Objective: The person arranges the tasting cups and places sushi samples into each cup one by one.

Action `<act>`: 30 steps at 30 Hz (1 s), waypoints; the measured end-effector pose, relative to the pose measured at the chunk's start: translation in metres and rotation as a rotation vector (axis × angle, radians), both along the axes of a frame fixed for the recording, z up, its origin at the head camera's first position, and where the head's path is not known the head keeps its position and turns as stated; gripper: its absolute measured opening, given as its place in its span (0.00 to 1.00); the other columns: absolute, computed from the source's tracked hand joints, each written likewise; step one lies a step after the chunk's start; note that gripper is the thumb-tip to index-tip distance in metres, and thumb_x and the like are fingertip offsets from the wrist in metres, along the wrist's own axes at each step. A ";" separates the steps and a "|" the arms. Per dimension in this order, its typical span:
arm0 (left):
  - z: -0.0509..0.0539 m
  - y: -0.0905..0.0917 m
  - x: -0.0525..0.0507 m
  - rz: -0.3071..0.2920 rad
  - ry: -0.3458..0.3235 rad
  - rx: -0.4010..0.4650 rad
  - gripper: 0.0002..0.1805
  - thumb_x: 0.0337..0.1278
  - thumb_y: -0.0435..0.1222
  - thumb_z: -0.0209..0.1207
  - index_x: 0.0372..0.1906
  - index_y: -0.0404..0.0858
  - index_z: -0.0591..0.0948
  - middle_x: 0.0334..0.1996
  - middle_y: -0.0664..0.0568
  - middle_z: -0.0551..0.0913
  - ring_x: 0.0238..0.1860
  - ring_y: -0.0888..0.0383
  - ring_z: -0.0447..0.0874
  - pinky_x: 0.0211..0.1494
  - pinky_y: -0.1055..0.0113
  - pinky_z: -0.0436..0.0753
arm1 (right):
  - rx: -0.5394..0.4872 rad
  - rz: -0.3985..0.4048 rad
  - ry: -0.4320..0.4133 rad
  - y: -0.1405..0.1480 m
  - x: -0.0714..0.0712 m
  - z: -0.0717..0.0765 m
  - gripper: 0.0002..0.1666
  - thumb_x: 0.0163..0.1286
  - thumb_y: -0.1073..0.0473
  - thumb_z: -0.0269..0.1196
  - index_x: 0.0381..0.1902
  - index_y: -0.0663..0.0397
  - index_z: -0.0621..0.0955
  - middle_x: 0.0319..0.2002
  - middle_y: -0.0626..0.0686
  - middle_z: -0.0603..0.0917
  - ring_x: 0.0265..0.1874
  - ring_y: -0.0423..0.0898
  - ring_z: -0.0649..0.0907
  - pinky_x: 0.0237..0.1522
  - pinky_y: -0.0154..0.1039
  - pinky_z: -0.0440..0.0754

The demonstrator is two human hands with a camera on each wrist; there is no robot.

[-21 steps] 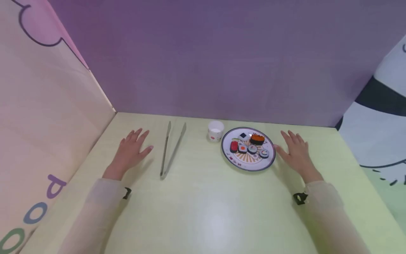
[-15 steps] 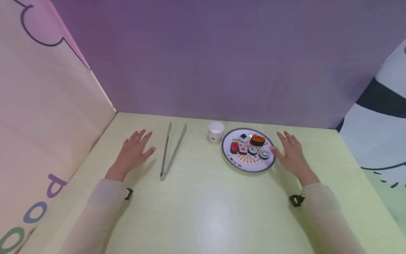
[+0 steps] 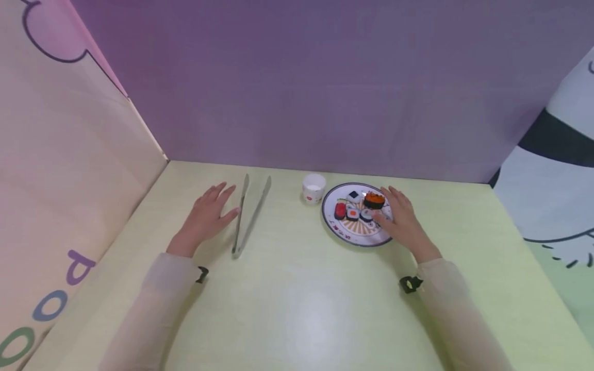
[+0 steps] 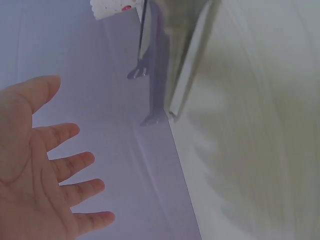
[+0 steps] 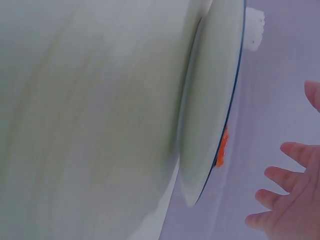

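Observation:
In the head view my left hand [image 3: 203, 219] hovers with spread fingers just left of the metal tongs [image 3: 250, 221], its thumb tip overlapping their left arm; it holds nothing. The tongs lie spread on the table, hinge end toward me. My right hand [image 3: 402, 222] reaches over the right side of a round plate [image 3: 331, 226], empty, fingers extended. Several toy-like sushi pieces sit on the plate, among them an orange-topped one [image 3: 374, 200] and a red-topped one [image 3: 340, 210]. The hand partly covers a round roll [image 3: 366, 215] and hides the plate's right edge.
A small white cup [image 3: 314, 189] with a red print stands between the tongs and the plate. A purple panel [image 3: 306, 93] rises behind the pale table [image 3: 278, 309]. A printed cloth wall [image 3: 83, 154] borders the left side.
My right hand has moved left, from beside the plate to above its right part. The left hand has moved right, closer to the tongs. Plate, cup and tongs stay in place.

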State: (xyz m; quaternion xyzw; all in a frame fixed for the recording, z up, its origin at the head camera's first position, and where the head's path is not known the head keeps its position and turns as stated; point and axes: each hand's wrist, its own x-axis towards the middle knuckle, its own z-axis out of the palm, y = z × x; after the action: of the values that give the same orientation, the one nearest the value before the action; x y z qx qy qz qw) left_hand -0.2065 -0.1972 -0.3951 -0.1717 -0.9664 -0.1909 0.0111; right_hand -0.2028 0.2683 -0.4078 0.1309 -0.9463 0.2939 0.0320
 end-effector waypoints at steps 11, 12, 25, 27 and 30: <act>-0.001 0.020 -0.004 -0.029 0.005 0.038 0.35 0.67 0.50 0.50 0.72 0.38 0.57 0.72 0.37 0.51 0.71 0.36 0.46 0.69 0.40 0.49 | -0.062 0.111 -0.014 -0.031 -0.007 0.010 0.42 0.69 0.54 0.58 0.72 0.61 0.53 0.72 0.66 0.51 0.70 0.64 0.49 0.66 0.65 0.48; 0.000 0.022 -0.004 -0.032 0.003 0.043 0.35 0.67 0.50 0.50 0.72 0.38 0.57 0.72 0.38 0.50 0.71 0.36 0.46 0.69 0.40 0.49 | -0.066 0.123 -0.011 -0.034 -0.008 0.010 0.41 0.68 0.55 0.58 0.72 0.62 0.53 0.71 0.67 0.52 0.70 0.65 0.50 0.66 0.64 0.47; 0.003 0.054 -0.014 -0.090 -0.049 0.132 0.36 0.67 0.49 0.50 0.73 0.41 0.53 0.73 0.41 0.50 0.73 0.43 0.46 0.70 0.46 0.52 | 0.001 0.130 -0.223 -0.075 -0.024 0.017 0.45 0.69 0.46 0.57 0.74 0.57 0.50 0.73 0.60 0.51 0.72 0.59 0.51 0.69 0.57 0.49; 0.002 0.059 -0.016 -0.098 -0.073 0.137 0.36 0.67 0.51 0.49 0.74 0.42 0.53 0.73 0.42 0.49 0.73 0.44 0.46 0.70 0.46 0.53 | 0.011 0.118 -0.242 -0.082 -0.027 0.017 0.45 0.69 0.46 0.57 0.74 0.56 0.49 0.73 0.60 0.51 0.72 0.59 0.51 0.69 0.56 0.49; 0.002 0.066 -0.017 -0.105 -0.092 0.148 0.37 0.67 0.52 0.49 0.74 0.43 0.51 0.74 0.45 0.49 0.73 0.45 0.46 0.70 0.46 0.53 | 0.015 0.100 -0.264 -0.093 -0.031 0.016 0.46 0.69 0.44 0.56 0.74 0.53 0.49 0.74 0.58 0.50 0.72 0.58 0.51 0.69 0.56 0.49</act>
State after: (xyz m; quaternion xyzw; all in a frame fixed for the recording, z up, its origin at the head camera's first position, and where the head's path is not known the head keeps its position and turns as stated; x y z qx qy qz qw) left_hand -0.2235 -0.1309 -0.3926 -0.2121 -0.9388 -0.2698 -0.0307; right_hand -0.2341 0.1754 -0.3914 0.1382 -0.9367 0.3029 -0.1087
